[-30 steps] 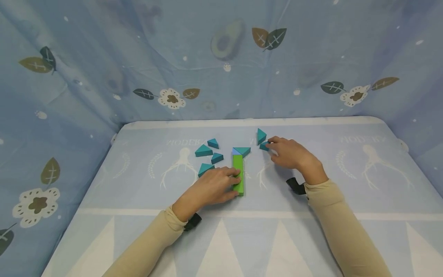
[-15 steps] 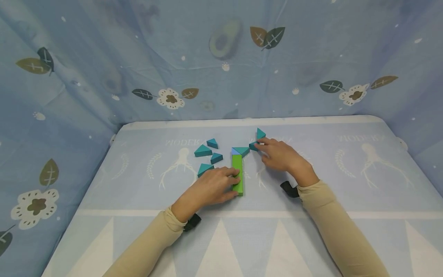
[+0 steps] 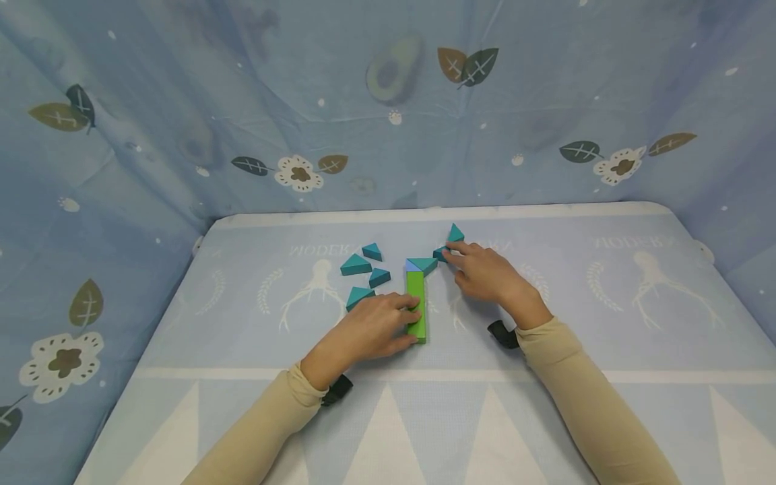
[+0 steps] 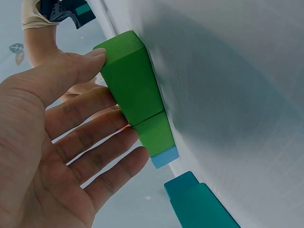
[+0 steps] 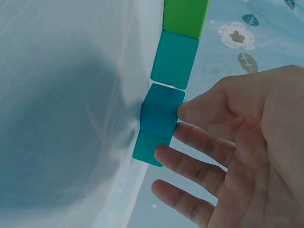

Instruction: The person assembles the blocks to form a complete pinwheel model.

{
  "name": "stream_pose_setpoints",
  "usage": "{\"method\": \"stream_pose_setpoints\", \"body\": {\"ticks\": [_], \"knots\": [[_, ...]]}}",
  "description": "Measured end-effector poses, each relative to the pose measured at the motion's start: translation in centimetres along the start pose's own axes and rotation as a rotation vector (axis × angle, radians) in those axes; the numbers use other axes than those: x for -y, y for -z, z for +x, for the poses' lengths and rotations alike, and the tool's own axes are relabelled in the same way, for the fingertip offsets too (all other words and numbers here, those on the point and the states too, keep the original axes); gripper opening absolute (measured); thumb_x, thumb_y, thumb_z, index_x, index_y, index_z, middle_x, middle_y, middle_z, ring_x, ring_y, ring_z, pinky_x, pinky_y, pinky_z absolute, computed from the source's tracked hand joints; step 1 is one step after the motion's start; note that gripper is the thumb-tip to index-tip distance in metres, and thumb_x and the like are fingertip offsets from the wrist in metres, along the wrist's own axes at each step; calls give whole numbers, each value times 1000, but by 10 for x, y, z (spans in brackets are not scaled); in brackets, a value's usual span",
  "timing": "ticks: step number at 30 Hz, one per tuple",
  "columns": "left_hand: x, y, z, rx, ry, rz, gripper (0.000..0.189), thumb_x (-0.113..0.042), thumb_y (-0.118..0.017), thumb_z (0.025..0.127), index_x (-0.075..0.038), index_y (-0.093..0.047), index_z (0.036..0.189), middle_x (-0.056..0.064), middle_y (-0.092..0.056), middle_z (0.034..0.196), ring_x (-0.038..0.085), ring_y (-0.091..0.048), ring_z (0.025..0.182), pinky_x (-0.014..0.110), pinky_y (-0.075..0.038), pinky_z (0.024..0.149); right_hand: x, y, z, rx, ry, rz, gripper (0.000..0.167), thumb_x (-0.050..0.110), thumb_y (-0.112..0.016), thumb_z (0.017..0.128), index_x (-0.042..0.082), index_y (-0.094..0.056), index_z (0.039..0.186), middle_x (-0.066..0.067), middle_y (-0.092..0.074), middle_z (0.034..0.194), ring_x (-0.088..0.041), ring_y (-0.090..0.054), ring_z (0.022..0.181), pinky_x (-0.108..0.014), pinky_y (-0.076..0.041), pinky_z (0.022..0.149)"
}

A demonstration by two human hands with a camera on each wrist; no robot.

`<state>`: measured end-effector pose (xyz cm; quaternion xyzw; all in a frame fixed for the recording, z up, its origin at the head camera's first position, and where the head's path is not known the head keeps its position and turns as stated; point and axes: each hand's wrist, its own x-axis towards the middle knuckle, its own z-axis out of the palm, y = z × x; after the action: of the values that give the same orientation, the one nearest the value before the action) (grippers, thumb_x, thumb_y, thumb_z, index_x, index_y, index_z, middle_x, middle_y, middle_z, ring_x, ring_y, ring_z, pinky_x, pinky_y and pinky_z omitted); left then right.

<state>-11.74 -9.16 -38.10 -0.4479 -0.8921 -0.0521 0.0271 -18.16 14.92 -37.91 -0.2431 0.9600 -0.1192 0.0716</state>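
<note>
A person works with two bare hands over a pale patterned tabletop (image 3: 545, 428), with toy blocks gathered around the center of the head view. The left hand (image 3: 371, 327), its fingers extended rather than wrapped, touches a green column (image 3: 415, 286) just right of center; the left wrist view shows the thumb at the near end, fingertips along the side, and a seam between two green blocks. At the column's upper end sits a small light-blue triangle (image 3: 410, 267), joined on its right by a teal triangle (image 3: 426, 264). The right hand (image 3: 488, 273), relaxed and uncurled, touches a small teal block (image 3: 439, 254) just beside that triangle's right tip; in the right wrist view the thumb and index fingertip meet the block's side, and a thin gap separates it from the neighboring teal piece. Another teal block (image 3: 455, 233) stands just above, toward the upper right. Left of the column, four loose teal wedges (image 3: 356, 265) lie near one another, the lowest just above the left hand. Tan sleeves (image 3: 591, 404) enter from the lower corners, and a blue curtain (image 3: 242, 74) printed with leaves and flowers fills the upper frame.
</note>
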Motion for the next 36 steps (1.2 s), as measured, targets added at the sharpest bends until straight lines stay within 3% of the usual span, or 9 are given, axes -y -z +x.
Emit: {"method": "stream_pose_setpoints", "body": {"ticks": [18, 28, 36], "knots": [[2, 1, -5, 3, 12, -8, 38, -36, -75, 86, -12, -74, 116, 4, -66, 127, 18, -64, 114, 33, -55, 92, 6, -7, 7, -45, 43, -12, 49, 5, -50, 96, 2, -47, 144, -16, -41, 152, -40, -46, 133, -57, -42, 103], [3, 0, -6, -17, 7, 6, 36, -36, -75, 86, -13, -75, 114, 3, -66, 125, 18, -64, 113, 31, -55, 90, 7, -9, 9, -25, 49, -32, 49, 10, -51, 98, 3, -45, 146, -14, -38, 155, -40, -42, 136, -56, -41, 105], [0, 0, -1, -9, -5, 11, 36, -36, -74, 87, -14, -75, 115, 3, -66, 125, 17, -64, 113, 31, -55, 90, -1, -3, 4, -29, 51, 48, 47, 11, -52, 99, 4, -47, 145, -12, -39, 155, -40, -40, 137, -60, -36, 108]]}}
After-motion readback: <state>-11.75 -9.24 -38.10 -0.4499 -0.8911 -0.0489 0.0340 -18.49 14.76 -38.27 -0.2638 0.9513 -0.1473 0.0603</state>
